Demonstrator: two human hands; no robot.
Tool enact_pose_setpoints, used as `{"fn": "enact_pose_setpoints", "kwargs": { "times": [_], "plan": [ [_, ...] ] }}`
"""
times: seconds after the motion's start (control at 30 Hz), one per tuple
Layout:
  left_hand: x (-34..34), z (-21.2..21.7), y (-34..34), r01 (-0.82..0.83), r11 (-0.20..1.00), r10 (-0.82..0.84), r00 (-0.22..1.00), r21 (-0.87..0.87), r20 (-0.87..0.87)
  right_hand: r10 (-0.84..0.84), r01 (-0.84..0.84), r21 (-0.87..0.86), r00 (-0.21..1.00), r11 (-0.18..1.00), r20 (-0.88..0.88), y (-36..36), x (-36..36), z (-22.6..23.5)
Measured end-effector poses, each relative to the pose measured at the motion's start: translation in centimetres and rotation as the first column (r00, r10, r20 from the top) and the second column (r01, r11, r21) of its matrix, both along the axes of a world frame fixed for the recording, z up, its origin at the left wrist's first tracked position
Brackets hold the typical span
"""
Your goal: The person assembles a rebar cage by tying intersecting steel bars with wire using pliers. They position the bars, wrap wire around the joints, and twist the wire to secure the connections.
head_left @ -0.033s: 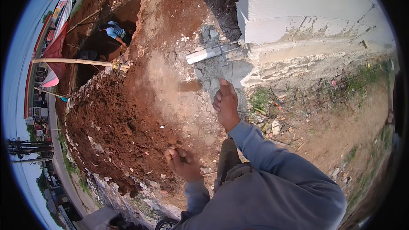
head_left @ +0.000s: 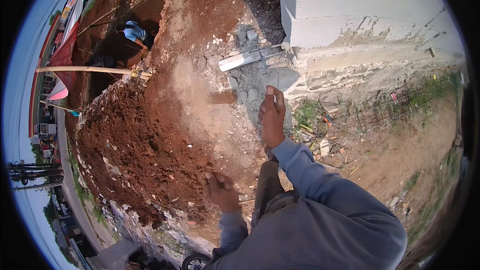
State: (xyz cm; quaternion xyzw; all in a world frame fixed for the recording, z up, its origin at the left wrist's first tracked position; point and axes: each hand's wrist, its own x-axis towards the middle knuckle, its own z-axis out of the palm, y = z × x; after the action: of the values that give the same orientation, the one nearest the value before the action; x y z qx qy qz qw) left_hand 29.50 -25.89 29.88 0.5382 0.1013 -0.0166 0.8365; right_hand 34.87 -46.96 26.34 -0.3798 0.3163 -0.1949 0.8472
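Observation:
My right hand [head_left: 273,120] is closed, with thumb and forefinger pinched at its tip. A thin dark line like a wire [head_left: 268,81] runs from the pinch up to the steel bars [head_left: 262,60]. These bars cross over a pale grey trough-like length [head_left: 237,61] that juts out from the wall's foot. Lower and to the left, my left hand [head_left: 221,191] is closed above the red soil, its fingers curled. Whatever lies in its fingers, if anything, is too small to name. Grey rubble [head_left: 245,87] lies beneath the bars.
A white wall [head_left: 340,5] with a rough base stands at upper right. Red soil [head_left: 135,155] is heaped on the left. A person in a blue top [head_left: 134,32] bends in a pit beyond, near bamboo poles [head_left: 90,70]. Grass and debris [head_left: 325,130] lie at right.
My right hand has moved a little up and to the right, closer to the bars. My left hand has shifted slightly to the right.

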Motion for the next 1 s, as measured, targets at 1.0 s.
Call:
{"fn": "enact_pose_setpoints", "kwargs": {
  "times": [1.0],
  "plan": [
    [11.1,-55.1,-14.3,0.319,0.901,-0.377,0.911,-0.295,-0.165,0.441,-0.555,-0.396,0.828,0.732,-0.347,-0.5,-3.3,-51.4]
  ]
}}
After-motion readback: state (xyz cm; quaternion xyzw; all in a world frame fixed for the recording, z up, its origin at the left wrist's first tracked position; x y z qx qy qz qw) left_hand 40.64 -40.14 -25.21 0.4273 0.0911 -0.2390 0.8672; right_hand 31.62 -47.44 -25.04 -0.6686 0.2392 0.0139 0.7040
